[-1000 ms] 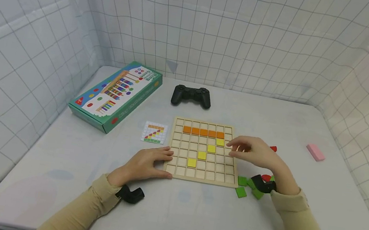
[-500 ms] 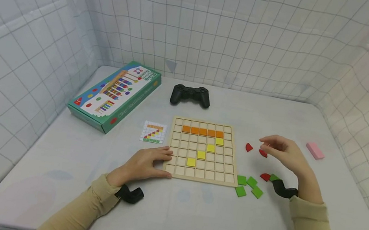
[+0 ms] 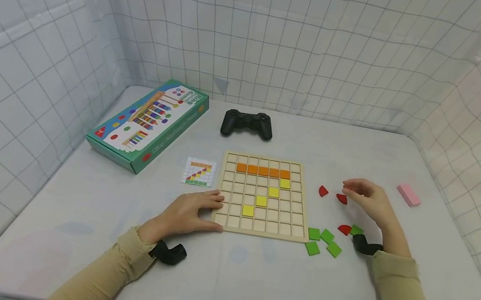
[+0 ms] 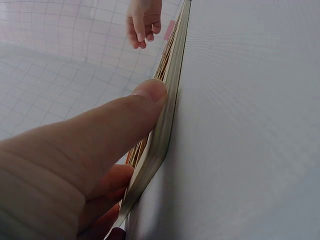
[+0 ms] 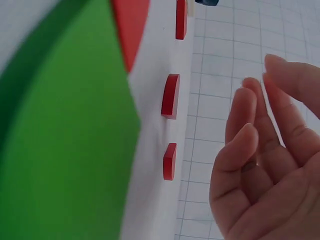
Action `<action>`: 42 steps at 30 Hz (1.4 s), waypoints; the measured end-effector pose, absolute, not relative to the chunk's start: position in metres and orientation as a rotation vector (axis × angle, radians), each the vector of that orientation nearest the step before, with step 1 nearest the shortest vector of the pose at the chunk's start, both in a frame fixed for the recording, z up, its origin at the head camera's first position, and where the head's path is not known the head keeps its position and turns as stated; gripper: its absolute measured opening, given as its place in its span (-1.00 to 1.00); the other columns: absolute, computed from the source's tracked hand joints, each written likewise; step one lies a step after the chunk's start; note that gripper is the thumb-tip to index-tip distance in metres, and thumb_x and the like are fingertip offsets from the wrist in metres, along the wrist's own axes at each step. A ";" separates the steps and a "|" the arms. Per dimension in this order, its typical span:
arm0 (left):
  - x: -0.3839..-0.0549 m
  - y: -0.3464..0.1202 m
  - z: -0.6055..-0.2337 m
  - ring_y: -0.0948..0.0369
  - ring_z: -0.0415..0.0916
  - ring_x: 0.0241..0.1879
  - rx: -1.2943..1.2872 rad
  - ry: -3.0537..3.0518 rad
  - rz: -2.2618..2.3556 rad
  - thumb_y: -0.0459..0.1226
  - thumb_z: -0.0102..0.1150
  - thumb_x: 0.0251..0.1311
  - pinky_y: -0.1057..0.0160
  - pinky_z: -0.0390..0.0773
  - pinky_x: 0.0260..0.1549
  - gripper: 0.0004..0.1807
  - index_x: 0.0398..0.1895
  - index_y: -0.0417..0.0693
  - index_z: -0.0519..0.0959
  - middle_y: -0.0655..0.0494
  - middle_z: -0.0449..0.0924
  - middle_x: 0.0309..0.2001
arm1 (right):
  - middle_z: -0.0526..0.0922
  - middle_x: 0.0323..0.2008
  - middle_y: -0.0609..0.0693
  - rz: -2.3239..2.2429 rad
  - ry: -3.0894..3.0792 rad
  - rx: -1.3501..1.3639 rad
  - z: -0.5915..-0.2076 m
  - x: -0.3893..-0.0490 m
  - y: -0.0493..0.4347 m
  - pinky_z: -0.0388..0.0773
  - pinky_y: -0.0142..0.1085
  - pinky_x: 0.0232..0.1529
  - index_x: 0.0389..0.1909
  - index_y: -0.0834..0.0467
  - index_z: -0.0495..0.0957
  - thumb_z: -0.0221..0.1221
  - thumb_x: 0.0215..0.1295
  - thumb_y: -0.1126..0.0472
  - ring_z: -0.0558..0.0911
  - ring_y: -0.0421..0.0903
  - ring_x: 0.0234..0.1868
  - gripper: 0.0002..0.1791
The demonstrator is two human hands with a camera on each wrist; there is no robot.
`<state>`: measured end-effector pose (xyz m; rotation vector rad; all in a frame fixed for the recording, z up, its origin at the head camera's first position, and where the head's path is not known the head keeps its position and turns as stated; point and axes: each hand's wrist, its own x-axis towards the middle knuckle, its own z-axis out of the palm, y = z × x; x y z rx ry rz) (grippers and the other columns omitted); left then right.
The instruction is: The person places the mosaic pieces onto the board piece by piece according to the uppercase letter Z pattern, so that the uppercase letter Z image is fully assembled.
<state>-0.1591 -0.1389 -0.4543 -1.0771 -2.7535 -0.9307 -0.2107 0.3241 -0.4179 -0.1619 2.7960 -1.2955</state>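
Observation:
A wooden grid board (image 3: 233, 224) lies mid-table, with a row of orange tiles (image 3: 263, 171) and a diagonal of yellow tiles (image 3: 261, 201). My left hand (image 3: 186, 212) holds its near left corner, the thumb (image 4: 150, 92) on the edge and the fingers partly hidden behind it. To the right of the board, my right hand (image 3: 368, 197) hovers, fingers loosely bent and nothing between them. Just beneath its fingertips is a red quarter-round piece (image 3: 342, 199), with another red piece (image 3: 323, 191) to its left. The right wrist view shows several red pieces (image 5: 171, 95).
Several green tiles (image 3: 327, 236) lie by the board's near right corner, with one red piece (image 3: 344, 230) beside them. A pattern card (image 3: 199, 172) sits left of the board. Farther out are a game box (image 3: 148, 126), a black game controller (image 3: 247, 124) and a pink block (image 3: 408, 195).
My right hand has moved right, from over the board's right edge to above the red pieces, which are now uncovered. My left hand stays on the board's corner.

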 end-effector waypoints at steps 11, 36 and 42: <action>-0.160 -0.138 -0.453 0.18 0.30 0.26 -1.092 -2.747 -0.925 0.11 0.38 -0.08 0.17 0.33 0.21 -0.32 0.04 -0.15 0.60 0.08 0.49 0.16 | 0.52 -0.08 0.17 -1.116 2.803 -0.115 -0.426 -0.213 0.330 0.44 -0.27 -0.24 0.08 0.19 0.49 0.16 0.28 -0.06 0.42 0.05 -0.13 -0.51; -0.159 -0.138 -0.452 0.19 0.30 0.26 -1.075 -2.765 -0.930 0.11 0.38 -0.09 0.17 0.33 0.22 -0.32 0.04 -0.15 0.60 0.09 0.49 0.16 | 0.52 -0.19 0.16 -1.018 2.813 -0.058 -0.427 -0.212 0.325 0.43 -0.34 -0.32 0.02 0.26 0.53 0.25 0.21 0.13 0.44 0.08 -0.13 -0.59; -0.159 -0.138 -0.452 0.20 0.30 0.26 -1.077 -2.761 -0.927 0.11 0.38 -0.09 0.18 0.33 0.22 -0.31 0.04 -0.15 0.60 0.10 0.49 0.16 | 0.54 -0.19 0.18 -0.985 2.808 -0.064 -0.427 -0.212 0.324 0.42 -0.35 -0.31 0.02 0.28 0.52 0.25 0.21 0.18 0.45 0.09 -0.15 -0.61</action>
